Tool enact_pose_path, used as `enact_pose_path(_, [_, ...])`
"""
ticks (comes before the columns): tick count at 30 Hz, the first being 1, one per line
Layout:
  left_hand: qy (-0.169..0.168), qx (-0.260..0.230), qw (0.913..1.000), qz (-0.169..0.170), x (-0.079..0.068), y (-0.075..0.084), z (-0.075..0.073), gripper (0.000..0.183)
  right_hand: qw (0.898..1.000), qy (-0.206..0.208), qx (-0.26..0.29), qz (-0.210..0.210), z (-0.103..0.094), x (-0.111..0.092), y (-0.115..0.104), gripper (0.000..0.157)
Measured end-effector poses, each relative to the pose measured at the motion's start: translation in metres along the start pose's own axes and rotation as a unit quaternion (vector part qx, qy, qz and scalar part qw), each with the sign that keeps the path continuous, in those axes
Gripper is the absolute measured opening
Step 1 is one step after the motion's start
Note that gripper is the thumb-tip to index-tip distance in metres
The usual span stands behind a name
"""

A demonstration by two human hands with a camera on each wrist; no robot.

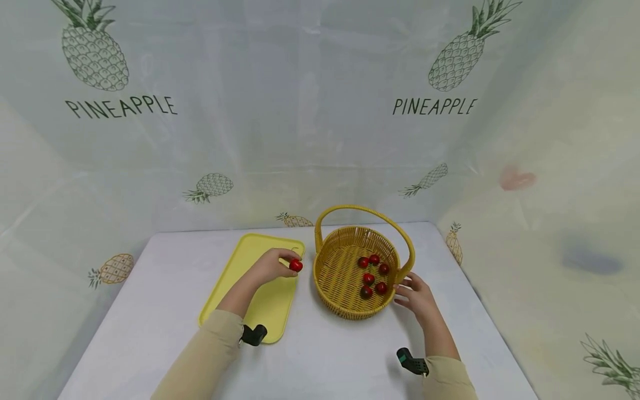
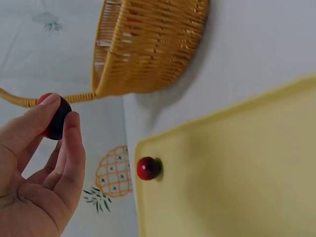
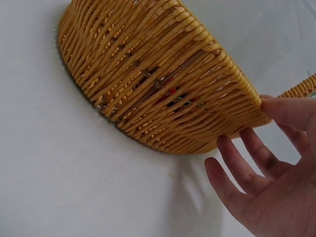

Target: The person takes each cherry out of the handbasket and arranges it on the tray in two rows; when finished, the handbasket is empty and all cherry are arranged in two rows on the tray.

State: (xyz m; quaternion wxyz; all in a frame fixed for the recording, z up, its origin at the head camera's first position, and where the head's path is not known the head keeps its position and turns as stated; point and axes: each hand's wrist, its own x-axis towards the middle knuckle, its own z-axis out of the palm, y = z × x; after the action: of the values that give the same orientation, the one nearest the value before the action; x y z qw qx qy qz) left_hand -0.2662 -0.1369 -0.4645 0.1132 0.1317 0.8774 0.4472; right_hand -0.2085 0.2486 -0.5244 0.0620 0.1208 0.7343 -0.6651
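My left hand pinches a red cherry between thumb and fingertips, above the right side of a yellow tray. In the left wrist view the held cherry shows a dark side. A second cherry lies on the tray near its edge; the left hand hides it in the head view. To the right stands a round wicker basket with an arched handle, and several cherries lie inside. My right hand holds the basket's right side by the handle base, thumb at the rim, fingertips against the outer wall.
A white table carries the tray and basket, which stand a small gap apart. The basket's tall handle arches over its far side. Behind the table hangs a pale curtain printed with pineapples.
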Motion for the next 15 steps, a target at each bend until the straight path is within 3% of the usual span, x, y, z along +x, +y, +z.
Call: enact_pose_path(15, [0.070, 0.008, 0.9952, -0.069, 0.009, -0.034, -0.017, 0.040, 1.000, -0.003, -0.003, 0.003, -0.003, 0.002, 0.000, 0.056])
